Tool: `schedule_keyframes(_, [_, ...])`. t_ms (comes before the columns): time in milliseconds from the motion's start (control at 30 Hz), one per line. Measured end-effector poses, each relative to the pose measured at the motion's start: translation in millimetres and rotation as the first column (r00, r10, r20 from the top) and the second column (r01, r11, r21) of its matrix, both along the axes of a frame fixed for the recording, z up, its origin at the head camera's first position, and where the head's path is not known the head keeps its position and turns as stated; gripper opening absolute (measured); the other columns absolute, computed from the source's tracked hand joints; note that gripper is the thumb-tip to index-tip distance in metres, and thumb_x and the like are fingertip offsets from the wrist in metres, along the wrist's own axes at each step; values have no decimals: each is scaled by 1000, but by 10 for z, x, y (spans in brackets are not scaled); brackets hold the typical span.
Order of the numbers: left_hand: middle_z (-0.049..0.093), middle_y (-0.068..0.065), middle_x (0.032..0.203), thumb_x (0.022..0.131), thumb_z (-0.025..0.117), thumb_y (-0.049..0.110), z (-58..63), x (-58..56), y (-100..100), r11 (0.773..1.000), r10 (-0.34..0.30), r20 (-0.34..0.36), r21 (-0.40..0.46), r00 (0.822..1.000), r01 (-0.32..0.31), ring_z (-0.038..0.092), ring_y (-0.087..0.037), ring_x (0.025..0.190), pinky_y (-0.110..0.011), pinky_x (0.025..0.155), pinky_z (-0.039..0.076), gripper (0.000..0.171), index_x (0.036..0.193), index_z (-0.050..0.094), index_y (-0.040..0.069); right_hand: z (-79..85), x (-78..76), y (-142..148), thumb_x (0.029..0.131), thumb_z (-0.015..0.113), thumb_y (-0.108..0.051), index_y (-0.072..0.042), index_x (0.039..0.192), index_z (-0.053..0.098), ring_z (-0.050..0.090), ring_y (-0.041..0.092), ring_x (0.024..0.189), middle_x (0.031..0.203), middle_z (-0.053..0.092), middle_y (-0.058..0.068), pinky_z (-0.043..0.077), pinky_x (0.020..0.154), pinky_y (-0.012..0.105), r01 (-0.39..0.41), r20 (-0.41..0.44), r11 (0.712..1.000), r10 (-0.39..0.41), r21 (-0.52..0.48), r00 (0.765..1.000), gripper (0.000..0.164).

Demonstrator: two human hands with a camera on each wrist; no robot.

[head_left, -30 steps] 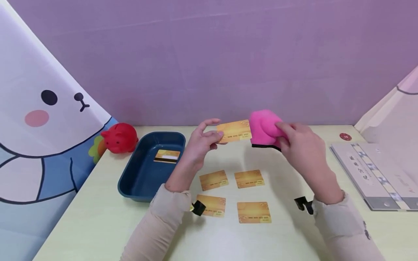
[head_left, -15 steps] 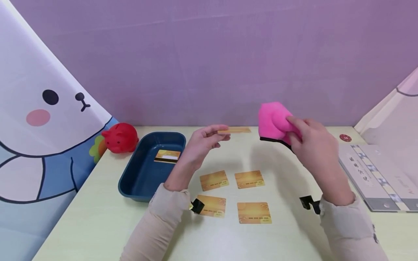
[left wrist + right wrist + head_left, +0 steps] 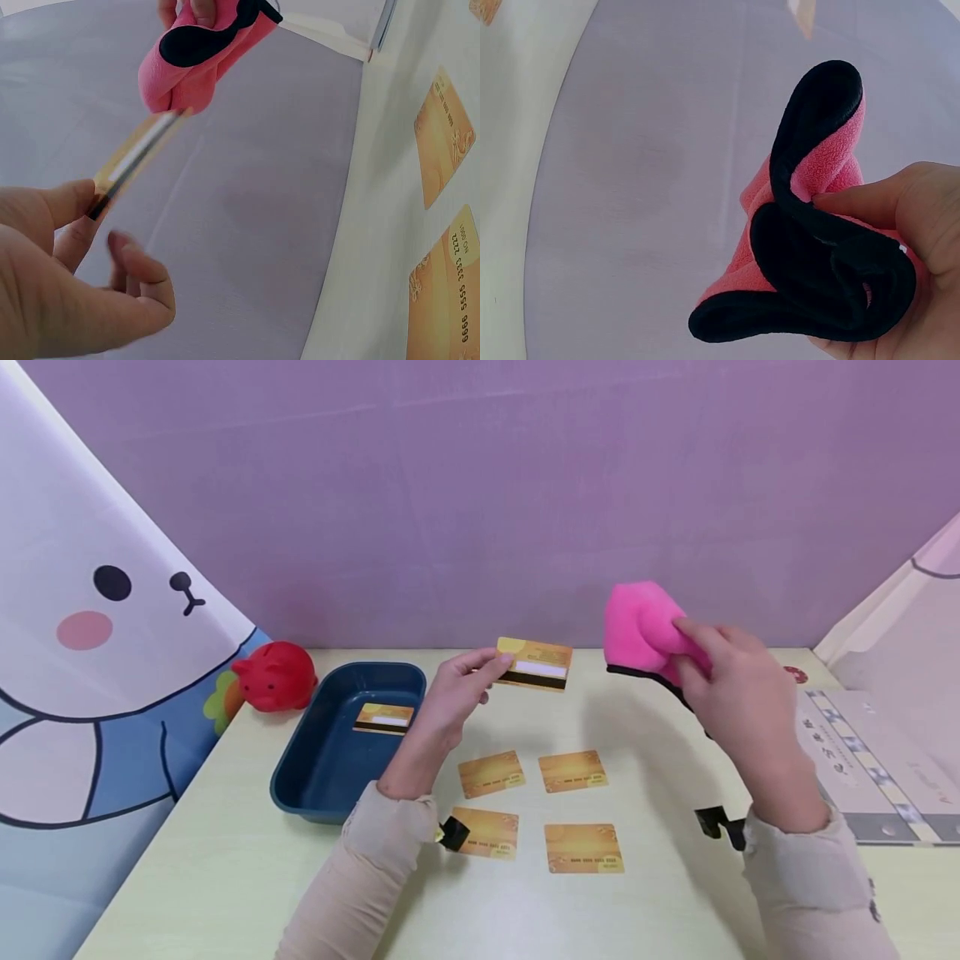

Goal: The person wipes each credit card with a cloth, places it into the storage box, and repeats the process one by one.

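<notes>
Between thumb and fingers my left hand [image 3: 457,693] pinches a gold bank card [image 3: 546,653] by its left end. Its back, with a black magnetic stripe and a white strip, faces the head camera. My right hand [image 3: 738,693] grips a bunched pink cloth [image 3: 641,625] with black edging, raised above the table and apart from the card. In the right wrist view the cloth [image 3: 836,161] hangs in folds, thumb on top. Below the hands, several gold cards lie number side up, including one card [image 3: 572,772] at the back and another card [image 3: 584,849] in front.
A dark blue tray [image 3: 318,785] at the left holds one gold card [image 3: 384,712], stripe side up. Beside it stands a red piggy bank [image 3: 276,677]. A grey box-like folder [image 3: 892,752] lies at the right, with a red chip [image 3: 796,674] behind it.
My left hand has turned the card over, from number side to stripe side. The right hand has drawn the cloth up and right, away from the card.
</notes>
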State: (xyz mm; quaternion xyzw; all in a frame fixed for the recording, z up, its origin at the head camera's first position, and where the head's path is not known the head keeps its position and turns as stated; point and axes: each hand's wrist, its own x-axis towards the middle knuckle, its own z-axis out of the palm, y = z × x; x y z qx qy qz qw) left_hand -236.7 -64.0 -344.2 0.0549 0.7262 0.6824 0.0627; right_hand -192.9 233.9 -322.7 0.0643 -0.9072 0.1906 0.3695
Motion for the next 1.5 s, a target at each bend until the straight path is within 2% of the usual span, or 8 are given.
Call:
schedule_keyframes(167, [64,2,101,102,60,23,-16,-11,24,999,8,-32,34,999,-7,62,-11,93,-26,81,50,28,122,68,7,37,28,-6,91,63,-12,-14,127,70,64,42,99,108,70,18,41,59,61,4,-2,1000,-4,-16,1000,37])
schedule_keyframes(400, [71,11,87,99,64,15,-44,-10,75,998,5,-114,70,993,3,69,-9,84,-34,84,51,46,143,54,24,87,102,-193,91,67,-10,-11,125,70,62,42,95,106,69,20,47,59,58,-88,-88,996,87,-2,992,35])
schedule_keyframes(633, [71,6,85,98,62,4,-94,25,205,994,22,-143,109,989,-7,65,-12,82,-25,75,51,37,133,60,13,8,132,-527,86,76,-10,-9,120,73,66,40,85,98,71,21,55,63,53,-231,-249,966,253,112,935,34])
schedule_keyframes(767, [65,5,89,97,55,-4,-119,86,300,994,19,-140,108,990,-4,57,-10,82,-24,70,45,35,129,60,9,-103,121,-724,84,81,-17,-10,118,73,66,40,82,100,71,21,56,65,49,-304,-253,932,348,196,903,35])
schedule_keyframes(900, [56,2,95,100,56,7,-117,145,347,996,13,-128,91,992,-2,50,-12,95,-27,75,44,18,117,60,8,-221,102,-813,83,80,-13,-12,119,72,64,41,85,109,68,21,53,62,48,-351,-222,910,398,223,890,36])
schedule_keyframes(1033, [54,1,95,102,55,11,-109,157,349,995,8,-97,97,995,1,48,-15,96,-29,74,43,13,114,60,11,-267,96,-808,84,79,-13,-15,120,72,62,42,90,115,66,20,52,65,48,-362,-170,908,399,213,901,37])
schedule_keyframes(1233, [46,0,78,96,48,-7,-91,154,350,996,-14,-69,88,998,20,40,-14,70,-26,59,34,44,132,59,16,-264,93,-768,85,79,-15,-14,120,73,65,42,93,114,67,22,55,65,50,-328,-91,923,351,200,932,36])
schedule_keyframes(1500, [74,-9,97,98,57,1,-57,142,318,999,-27,-69,40,997,30,63,-13,79,-28,72,48,32,127,61,13,-241,47,-663,85,77,-11,-13,122,71,64,37,85,104,67,19,54,57,48,-251,-22,951,259,183,966,38])
